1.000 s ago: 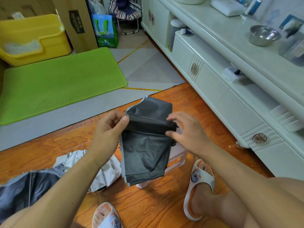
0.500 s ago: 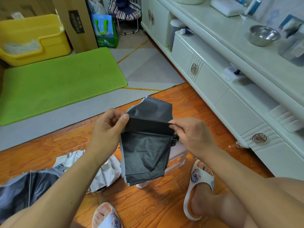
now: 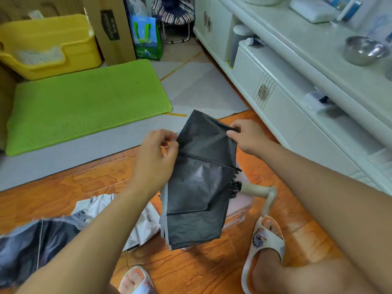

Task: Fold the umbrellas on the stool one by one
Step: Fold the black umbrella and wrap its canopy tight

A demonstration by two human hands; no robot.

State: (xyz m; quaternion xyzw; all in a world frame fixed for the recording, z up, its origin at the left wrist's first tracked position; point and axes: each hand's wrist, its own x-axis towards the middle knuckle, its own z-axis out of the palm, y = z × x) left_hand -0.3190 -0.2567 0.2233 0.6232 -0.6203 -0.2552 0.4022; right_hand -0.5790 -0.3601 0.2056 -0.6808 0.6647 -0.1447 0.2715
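A black folding umbrella (image 3: 201,183) with a grey outer edge hangs flat between my hands, over a pale stool (image 3: 244,206) that it mostly hides. My left hand (image 3: 154,160) pinches the left edge of its canopy near the top. My right hand (image 3: 248,136) pinches the upper right corner of the fabric. The umbrella's beige handle (image 3: 261,190) sticks out to the right below the black rib tips. A second umbrella (image 3: 53,236), grey and black, lies spread on the floor at lower left.
A white cabinet (image 3: 275,81) runs along the right, a steel bowl (image 3: 363,49) on its top. A green mat (image 3: 84,100), a yellow bin (image 3: 48,45) and a cardboard box (image 3: 110,28) stand at the back left. My sandalled feet (image 3: 265,247) rest on the orange wood floor.
Both hands have lifted and spread the canopy flap upward; my right hand moved up and right to the top corner. The beige handle now shows at the right.
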